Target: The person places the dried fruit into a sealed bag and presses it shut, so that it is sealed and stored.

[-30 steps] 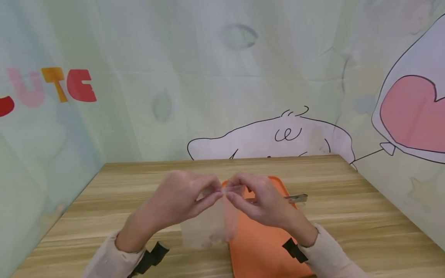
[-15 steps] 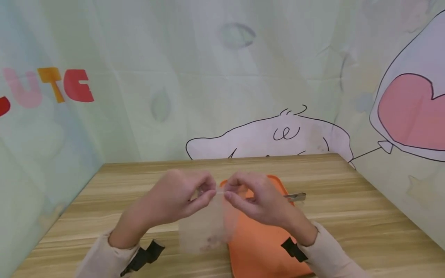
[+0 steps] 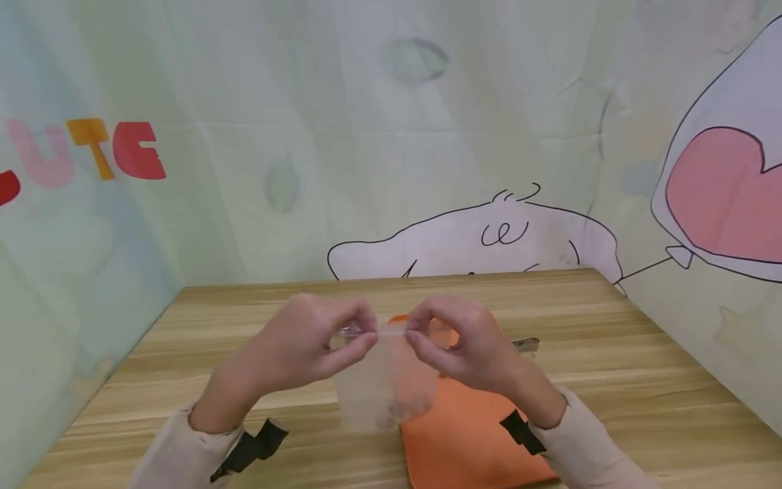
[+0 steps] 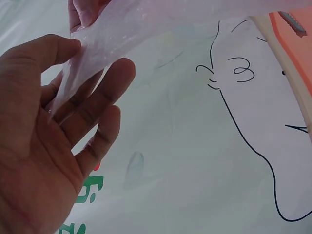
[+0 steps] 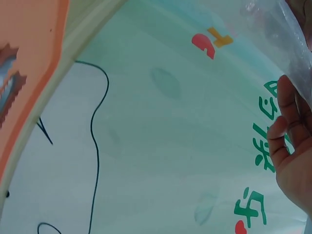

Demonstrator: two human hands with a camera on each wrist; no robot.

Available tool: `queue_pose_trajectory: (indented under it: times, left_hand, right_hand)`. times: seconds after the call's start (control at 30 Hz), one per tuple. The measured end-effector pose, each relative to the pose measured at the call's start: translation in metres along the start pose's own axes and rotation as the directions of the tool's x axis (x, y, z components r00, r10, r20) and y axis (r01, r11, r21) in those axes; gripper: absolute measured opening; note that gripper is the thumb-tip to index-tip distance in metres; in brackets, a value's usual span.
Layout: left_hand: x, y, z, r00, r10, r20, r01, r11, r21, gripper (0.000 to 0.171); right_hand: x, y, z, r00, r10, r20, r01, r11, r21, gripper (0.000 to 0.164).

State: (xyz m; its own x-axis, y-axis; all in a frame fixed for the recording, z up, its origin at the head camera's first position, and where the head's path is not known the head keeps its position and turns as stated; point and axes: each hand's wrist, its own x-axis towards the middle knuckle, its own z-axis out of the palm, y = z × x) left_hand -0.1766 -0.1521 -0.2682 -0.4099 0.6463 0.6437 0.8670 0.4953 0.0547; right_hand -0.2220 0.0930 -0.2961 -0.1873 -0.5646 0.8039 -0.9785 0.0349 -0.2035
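A clear plastic bag (image 3: 363, 397) hangs from both hands above the table, with several small dark pieces low inside it. My left hand (image 3: 308, 339) pinches its top edge between thumb and forefinger. A short way along the same edge, my right hand (image 3: 470, 339) pinches it too, so a short strip of edge shows between the fingertips. In the left wrist view the bag film (image 4: 105, 41) runs across the left palm, the other fingers loosely bent. The right wrist view catches the right hand (image 5: 297, 146) only at its edge, under the bag.
Under and right of the bag, an orange tray (image 3: 470, 435) lies on the wood-grain table (image 3: 244, 305). Metal tongs (image 3: 527, 344) stick out past its right rim, partly hidden by the right hand. Printed cloth (image 3: 244, 136) stands behind the table.
The hands have moved apart along the bag's top edge, left hand slightly left, right hand slightly right. The bag has shifted right, further over the tray.
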Motion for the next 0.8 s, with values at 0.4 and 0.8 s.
queue_pose_trajectory:
  times: [0.4,0.8]
  left_hand:
    - [0.009,0.011,0.019,0.992,0.092,-0.081,-0.090,0.995,0.031,0.012]
    - [0.006,0.003,0.017,0.994,0.048,-0.096,-0.057,0.994,-0.093,0.010]
  right_hand:
    - [0.005,-0.007,-0.008,0.991,-0.110,0.072,0.121,0.978,-0.168,0.006]
    - [0.004,-0.010,-0.020,0.994,-0.039,0.098,0.059,0.975,-0.214,0.008]
